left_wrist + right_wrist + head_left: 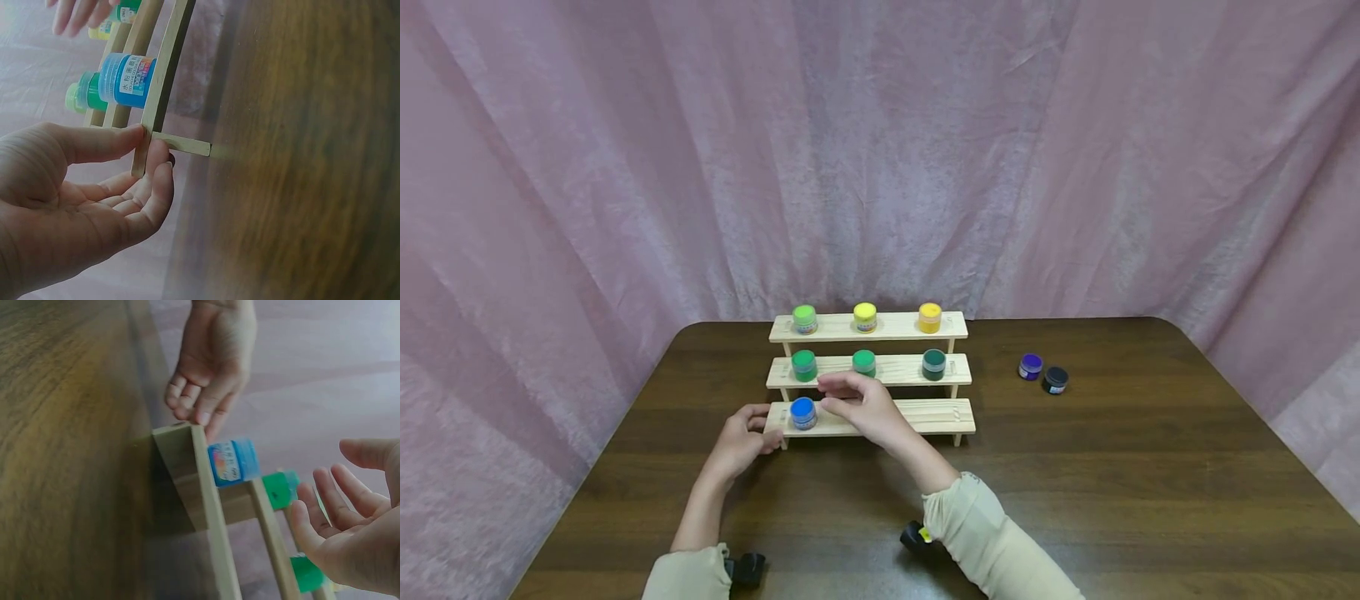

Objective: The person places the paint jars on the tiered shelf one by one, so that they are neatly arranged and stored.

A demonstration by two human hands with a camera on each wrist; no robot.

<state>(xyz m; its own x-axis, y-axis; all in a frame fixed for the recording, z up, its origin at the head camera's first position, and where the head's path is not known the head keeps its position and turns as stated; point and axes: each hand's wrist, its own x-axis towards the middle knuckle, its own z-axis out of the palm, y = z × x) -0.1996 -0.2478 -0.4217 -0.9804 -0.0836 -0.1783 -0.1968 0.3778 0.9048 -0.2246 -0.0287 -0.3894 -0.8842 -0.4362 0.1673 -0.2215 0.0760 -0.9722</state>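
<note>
A three-tier wooden stand (925, 418) holds small paint jars. My left hand (736, 446) pinches the left end of the lowest tier, thumb on top and fingers beneath, as the left wrist view shows. On that tier, near its left end, stands a blue paint jar (803, 414) with a printed label. My right hand (868, 408) hovers above the same tier, just right of the blue jar and apart from it. Its fingers are loosely bent with nothing between them. Behind it, a green paint jar (864, 360) on the middle tier is partly hidden.
Another green jar (804, 365) and a dark green jar (934, 364) share the middle tier. Light green (805, 318), yellow (865, 317) and orange-yellow (929, 317) jars line the top. On the brown table (1150, 467), right of the stand, sit a purple jar (1031, 367) and a black jar (1056, 381).
</note>
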